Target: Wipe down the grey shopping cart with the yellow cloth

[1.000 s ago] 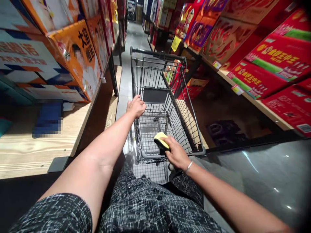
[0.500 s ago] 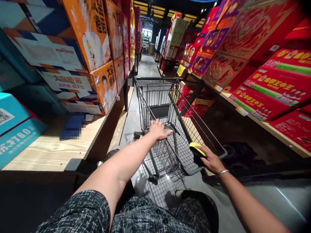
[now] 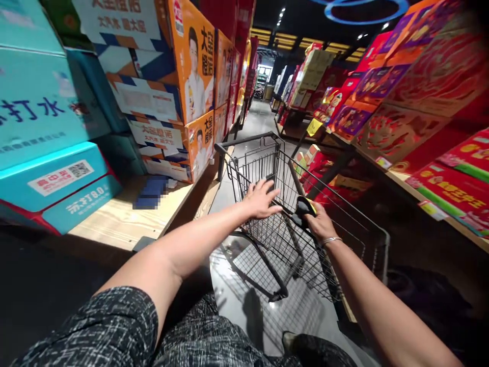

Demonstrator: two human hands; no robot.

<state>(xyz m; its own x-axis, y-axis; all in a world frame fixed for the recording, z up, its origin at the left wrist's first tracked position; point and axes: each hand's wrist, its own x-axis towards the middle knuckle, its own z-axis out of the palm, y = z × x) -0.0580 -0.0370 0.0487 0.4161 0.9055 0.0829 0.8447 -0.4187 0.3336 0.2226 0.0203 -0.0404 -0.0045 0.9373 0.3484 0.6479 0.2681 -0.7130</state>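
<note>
A black wire shopping cart (image 3: pixel 263 153) stands in the aisle in front of me, turned at an angle. My left hand (image 3: pixel 263 199) reaches over its near side, fingers spread and palm down. Whether the palm touches the cart's rail cannot be made out. My right hand (image 3: pixel 321 221) is closed round a black and yellow rounded object (image 3: pixel 303 206), held over the basket. The fingers hide part of that object, and its kind is unclear. A bracelet circles my right wrist.
Orange drink cartons (image 3: pixel 198 81) and turquoise boxes (image 3: pixel 57 188) are stacked on a wooden shelf (image 3: pixel 126 227) at left, with a dark blue item (image 3: pixel 151 192) on its board. Red gift boxes (image 3: pixel 454 188) line the right shelf. The grey aisle floor (image 3: pixel 260 109) runs ahead between them.
The cart has swung round, its near right corner moving to the right. My left hand has shifted slightly right with fingers spread wider. The black and yellow object has tilted, and the view has turned left.
</note>
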